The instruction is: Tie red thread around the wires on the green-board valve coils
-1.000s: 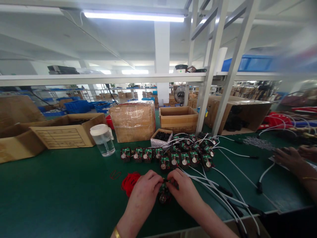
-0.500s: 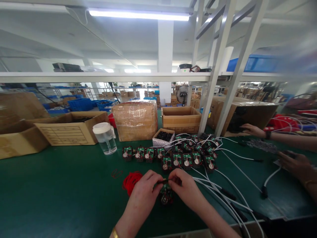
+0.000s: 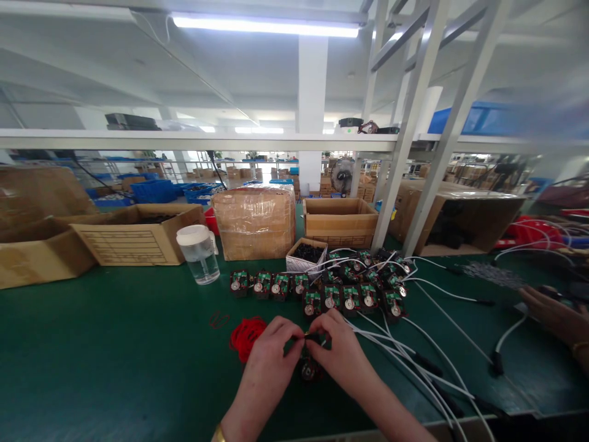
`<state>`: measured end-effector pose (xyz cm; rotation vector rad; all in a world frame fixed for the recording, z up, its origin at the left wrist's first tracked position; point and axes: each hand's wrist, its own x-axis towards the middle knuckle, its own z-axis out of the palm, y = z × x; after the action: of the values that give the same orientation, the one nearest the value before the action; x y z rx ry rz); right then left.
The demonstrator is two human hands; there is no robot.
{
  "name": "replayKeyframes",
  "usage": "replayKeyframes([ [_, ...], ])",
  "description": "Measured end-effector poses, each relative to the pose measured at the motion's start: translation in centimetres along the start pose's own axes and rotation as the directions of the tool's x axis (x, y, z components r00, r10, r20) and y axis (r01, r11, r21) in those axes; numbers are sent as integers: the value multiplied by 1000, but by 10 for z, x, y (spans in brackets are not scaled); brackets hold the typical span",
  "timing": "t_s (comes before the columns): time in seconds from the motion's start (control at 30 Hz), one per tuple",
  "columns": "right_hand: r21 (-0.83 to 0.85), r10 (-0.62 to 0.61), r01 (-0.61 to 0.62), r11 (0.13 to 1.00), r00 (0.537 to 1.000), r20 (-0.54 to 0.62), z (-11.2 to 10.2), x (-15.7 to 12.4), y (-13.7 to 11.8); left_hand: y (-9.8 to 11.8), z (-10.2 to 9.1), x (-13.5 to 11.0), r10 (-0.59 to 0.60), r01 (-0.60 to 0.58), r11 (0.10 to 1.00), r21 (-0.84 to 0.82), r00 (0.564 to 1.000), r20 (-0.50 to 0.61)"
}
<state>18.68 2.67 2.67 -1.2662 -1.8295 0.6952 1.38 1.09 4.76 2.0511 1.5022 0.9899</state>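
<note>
Close together over the green table, my left hand (image 3: 273, 356) and my right hand (image 3: 339, 350) are both closed in a pinch. Between their fingertips is a small black part (image 3: 313, 337), partly hidden by the fingers. Directly beneath lies a dark unit with a round silver piece (image 3: 308, 370), most of it covered by my hands. A bundle of red wire or bands (image 3: 247, 337) touches the view of my left wrist's outer side. Just beyond my hands stand several similar black units with green circuit boards (image 3: 331, 298).
White cables with black ends (image 3: 426, 363) run across the right side. Behind the units are a small box of black parts (image 3: 307, 253), a clear jug (image 3: 201, 256) and cardboard boxes (image 3: 254, 224). A co-worker's hand (image 3: 550, 312) is at far right. A shelf post (image 3: 405, 153) rises from the table.
My right fingers have shifted slightly on the black part, and my hands cover more of the unit below. The co-worker's hand at the right-hand box has gone from view. The whole view has shifted slightly.
</note>
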Motion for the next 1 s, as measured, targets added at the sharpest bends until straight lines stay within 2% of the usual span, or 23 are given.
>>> replayKeyframes([
  [0.43, 88, 91, -92, 992, 996, 19, -2, 1, 1, -11, 5, -2, -213, 210, 963, -168, 977, -1],
  [0.57, 195, 155, -162, 967, 987, 50, -1, 3, 7, -12, 5, -4, -238, 233, 956, -176, 971, -3],
  [0.73, 378, 237, -266, 887, 964, 122, 4, 3, 15, -10, 4, -6, -244, 235, 950, -205, 969, -21],
  [1.0, 446, 200, -228, 866, 974, 109, 8, -2, 26, -17, 10, -15, -270, 248, 923, -295, 962, -36],
])
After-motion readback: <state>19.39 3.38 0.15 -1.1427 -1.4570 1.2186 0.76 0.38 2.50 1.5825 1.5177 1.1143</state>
